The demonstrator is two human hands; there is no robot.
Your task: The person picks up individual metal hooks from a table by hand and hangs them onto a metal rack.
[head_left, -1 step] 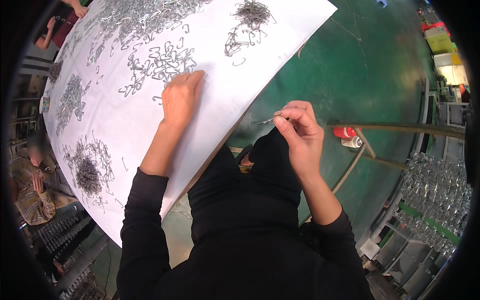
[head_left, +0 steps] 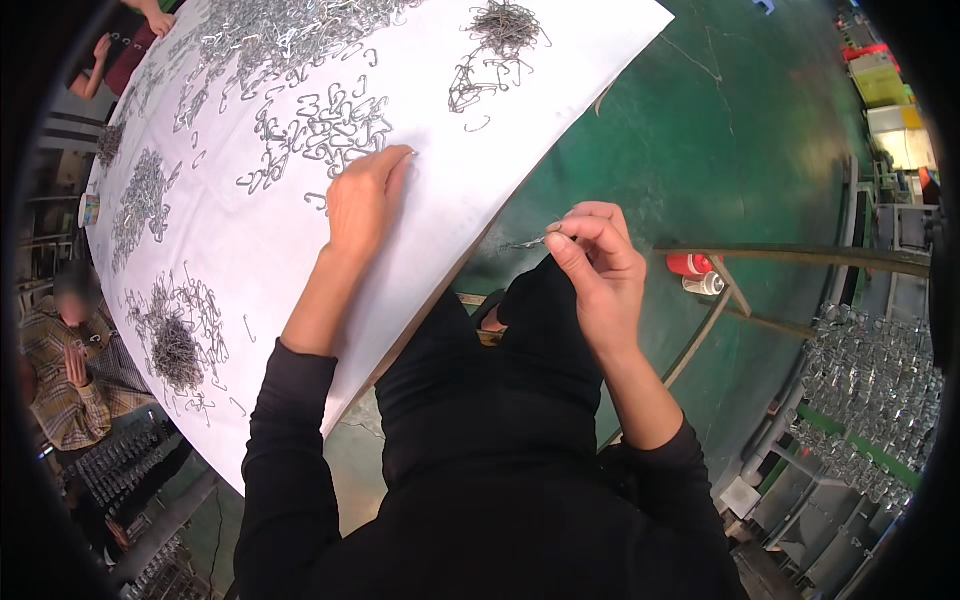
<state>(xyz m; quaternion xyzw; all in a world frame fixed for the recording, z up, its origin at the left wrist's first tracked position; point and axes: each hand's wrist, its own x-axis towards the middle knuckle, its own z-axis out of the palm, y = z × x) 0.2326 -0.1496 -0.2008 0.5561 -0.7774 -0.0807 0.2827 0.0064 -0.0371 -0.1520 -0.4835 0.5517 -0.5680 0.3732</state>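
1. White sheeting covers the desk (head_left: 420, 230), strewn with grey bent wire hooks (head_left: 320, 130) in loose heaps.
2. The left hand (head_left: 362, 195) lies flat on the sheet near the desk's near edge, fingers together, touching the nearest heap's fringe.
3. The right hand (head_left: 597, 265) is off the desk edge, over the green floor (head_left: 700, 130), pinching a thin wire piece (head_left: 528, 241) between thumb and fingers.
4. A red and white canister (head_left: 697, 272) lies on the floor; yellow and white boxes (head_left: 890, 100) stand at the far right.
5. Another person (head_left: 60, 350) sits at the desk's left edge.
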